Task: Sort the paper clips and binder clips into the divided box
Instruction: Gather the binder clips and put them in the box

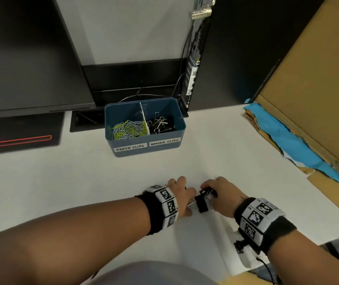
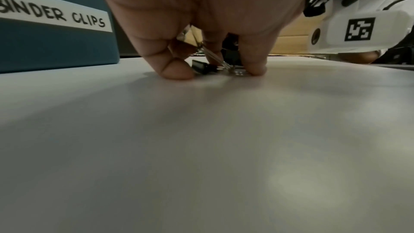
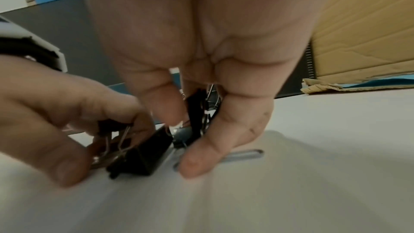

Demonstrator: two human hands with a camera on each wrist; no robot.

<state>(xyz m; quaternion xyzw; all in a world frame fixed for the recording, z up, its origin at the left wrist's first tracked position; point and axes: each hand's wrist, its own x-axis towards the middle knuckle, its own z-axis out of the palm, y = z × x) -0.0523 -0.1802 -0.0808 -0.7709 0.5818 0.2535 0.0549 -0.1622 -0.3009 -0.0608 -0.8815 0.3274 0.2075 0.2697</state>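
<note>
a blue divided box (image 1: 144, 150) is seen standing on the white desk (image 1: 61, 182), well beyond the hands, with its two front labels read as "paper clips" and "binder clips". coloured paper clips (image 1: 128, 129) are heaped in the left compartment and black binder clips (image 1: 161, 123) are piled in the right one, the two kept apart by a white divider (image 1: 144, 117). near the front edge of the desk the two hands are brought close together over a small cluster of clips. the left hand (image 1: 182, 197) is curled, and the wire handles of a large black binder clip (image 1: 202, 205) lying on the desk are pinched between its thumb and fingers. the right hand (image 1: 221, 194) is likewise curled, and a smaller black binder clip (image 1: 207, 191) is gripped upright between its thumb and fingers. a grey paper clip (image 3: 244, 155) is seen flat on the desk just under the right thumb, touching or nearly touching it. marker-covered wristbands (image 1: 260, 218) are worn on both wrists. a monitor (image 1: 26, 58) is placed at the back left, and an open cardboard box (image 1: 308, 99) with blue lining at the right.
</note>
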